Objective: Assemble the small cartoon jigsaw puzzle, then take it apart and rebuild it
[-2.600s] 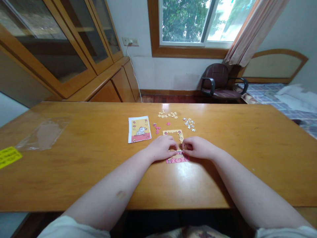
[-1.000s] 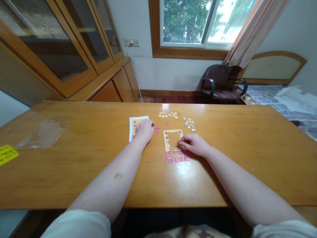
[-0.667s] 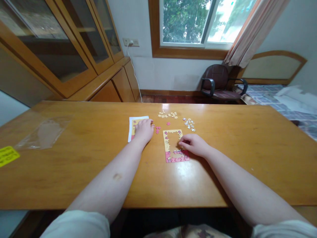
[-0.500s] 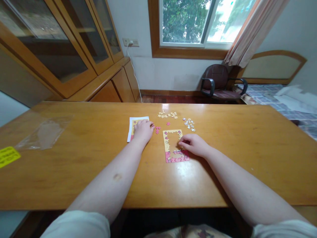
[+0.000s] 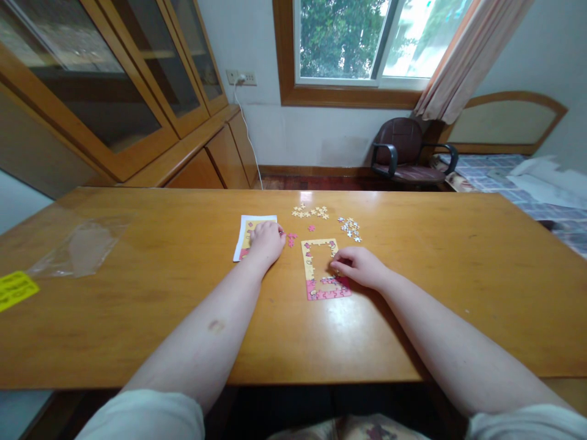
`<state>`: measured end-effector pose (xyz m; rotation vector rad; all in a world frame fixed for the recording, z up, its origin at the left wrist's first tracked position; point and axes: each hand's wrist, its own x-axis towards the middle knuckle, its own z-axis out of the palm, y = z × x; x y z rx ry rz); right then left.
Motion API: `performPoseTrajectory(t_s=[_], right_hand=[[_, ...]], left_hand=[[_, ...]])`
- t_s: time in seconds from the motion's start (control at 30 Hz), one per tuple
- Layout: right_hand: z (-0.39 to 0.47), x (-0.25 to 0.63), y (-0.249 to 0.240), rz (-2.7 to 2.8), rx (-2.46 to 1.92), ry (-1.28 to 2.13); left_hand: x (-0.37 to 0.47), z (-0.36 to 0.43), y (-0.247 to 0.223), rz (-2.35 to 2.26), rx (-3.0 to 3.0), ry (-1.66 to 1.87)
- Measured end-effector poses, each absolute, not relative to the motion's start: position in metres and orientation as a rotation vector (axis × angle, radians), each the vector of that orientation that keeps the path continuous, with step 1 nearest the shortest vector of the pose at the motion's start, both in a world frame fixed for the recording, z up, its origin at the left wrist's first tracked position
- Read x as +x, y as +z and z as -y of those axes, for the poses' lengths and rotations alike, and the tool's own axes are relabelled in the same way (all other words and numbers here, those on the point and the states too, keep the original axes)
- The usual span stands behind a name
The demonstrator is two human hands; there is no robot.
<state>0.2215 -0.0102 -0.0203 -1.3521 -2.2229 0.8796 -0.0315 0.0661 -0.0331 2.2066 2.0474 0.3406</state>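
Note:
A jigsaw puzzle (image 5: 329, 294) lies on the table as a joined frame of yellow and pink pieces around an open middle. Over its right side is my right hand (image 5: 360, 267), thumb and fingers closed together; whatever they may hold is hidden. My left hand (image 5: 267, 241) rests over a printed picture sheet (image 5: 243, 238) and covers its right part. Its fingers are bent in a pinch, with a small pink puzzle piece at their tips. Just right of them lie several loose pink pieces (image 5: 291, 239), and a single pink piece (image 5: 311, 228) sits farther right.
Loose yellow pieces (image 5: 310, 212) lie behind the puzzle, and pale bluish pieces (image 5: 351, 228) to its right. A clear plastic bag (image 5: 85, 247) and a yellow label (image 5: 17, 290) are at the table's left. Beyond the table stand a chair (image 5: 403, 150) and a glass-door cabinet (image 5: 151, 122).
The printed sheet's lower left corner has shifted slightly left under my left hand. My right hand stays at the puzzle's right side, almost still.

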Motion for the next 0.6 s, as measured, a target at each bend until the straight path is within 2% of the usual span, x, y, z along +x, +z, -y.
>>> performPoseTrajectory(t_s=[0.3, 0.47, 0.6], right_hand=[[0.010, 0.222, -0.021, 2.219, -1.352, 0.894], [0.011, 0.221, -0.020, 2.217, -1.353, 0.891], [0.011, 0.220, -0.018, 2.219, -1.370, 0.868]], left_hand=[[-0.034, -0.067, -0.031, -1.984, 2.178, 0.478], [-0.033, -0.059, -0.022, -1.583, 2.143, 0.741], [-0.022, -0.041, -0.015, -1.216, 2.091, 0.657]])
